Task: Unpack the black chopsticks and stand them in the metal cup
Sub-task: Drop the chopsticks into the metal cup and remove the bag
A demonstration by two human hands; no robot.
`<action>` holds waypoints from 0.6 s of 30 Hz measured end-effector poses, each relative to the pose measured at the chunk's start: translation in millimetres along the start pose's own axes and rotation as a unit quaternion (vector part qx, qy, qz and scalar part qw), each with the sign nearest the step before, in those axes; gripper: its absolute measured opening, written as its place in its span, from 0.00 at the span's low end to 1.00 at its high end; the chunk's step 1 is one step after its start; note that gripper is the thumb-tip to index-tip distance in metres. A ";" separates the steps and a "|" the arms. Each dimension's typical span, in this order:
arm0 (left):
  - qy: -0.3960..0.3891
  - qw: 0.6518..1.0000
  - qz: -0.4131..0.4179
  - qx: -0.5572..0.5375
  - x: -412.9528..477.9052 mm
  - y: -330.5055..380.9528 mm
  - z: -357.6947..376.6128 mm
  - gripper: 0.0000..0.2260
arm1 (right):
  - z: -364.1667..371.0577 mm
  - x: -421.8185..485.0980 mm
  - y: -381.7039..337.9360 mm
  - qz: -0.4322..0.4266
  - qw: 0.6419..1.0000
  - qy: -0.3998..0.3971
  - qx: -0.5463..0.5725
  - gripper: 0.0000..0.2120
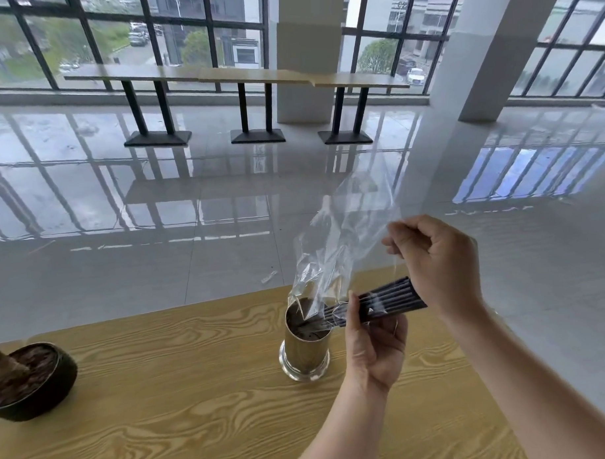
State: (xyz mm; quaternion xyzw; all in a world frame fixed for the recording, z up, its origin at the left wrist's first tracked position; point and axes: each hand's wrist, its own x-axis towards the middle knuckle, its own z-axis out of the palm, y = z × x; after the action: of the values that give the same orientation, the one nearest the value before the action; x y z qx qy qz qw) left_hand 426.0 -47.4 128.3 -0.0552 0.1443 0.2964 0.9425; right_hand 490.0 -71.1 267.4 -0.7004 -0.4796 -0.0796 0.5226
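Observation:
A bundle of black chopsticks [389, 300] lies nearly level above the metal cup [305, 353], its thin tips reaching over the cup's open mouth. My left hand [373, 343] grips the bundle near its middle from below. A clear plastic bag [342, 238] rises from the tips up and to the right, and my right hand [435, 255] pinches its upper edge above the thick ends of the chopsticks. The cup stands upright on the wooden table [162, 388].
A dark round pot with a plant [32, 379] sits at the table's left edge. The table's far edge runs just behind the cup. Beyond it lie a glossy tiled floor, long bar tables [237, 77] by the windows and white pillars.

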 end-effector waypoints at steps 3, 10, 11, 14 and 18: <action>0.000 1.000 0.006 -0.007 1.3 6.7 -0.1 0.17 | 5.2 5.2 -2.2 -0.009 1.000 -0.018 -0.014 0.07; 0.010 0.999 0.010 -0.041 5.8 17.3 4.9 0.13 | 4.2 5.3 -2.1 0.006 0.995 -0.069 -0.070 0.17; 0.009 0.999 0.009 -0.044 6.1 17.1 4.9 0.13 | 1.6 2.9 -1.7 0.017 0.994 -0.076 -0.075 0.20; 0.005 0.998 0.005 -0.059 6.8 15.8 5.0 0.14 | -12.0 -4.7 4.3 0.048 0.993 -0.080 -0.066 0.23; 0.001 0.997 0.006 -0.073 7.1 10.5 9.4 0.16 | -32.1 -22.3 16.7 0.076 0.991 -0.087 -0.073 0.23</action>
State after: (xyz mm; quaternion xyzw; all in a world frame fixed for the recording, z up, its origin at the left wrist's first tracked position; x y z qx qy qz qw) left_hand 427.8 -33.2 134.9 -0.1230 0.1241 0.3119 0.9339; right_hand 503.3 -110.1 257.0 -0.7754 -0.4617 -0.0130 0.4306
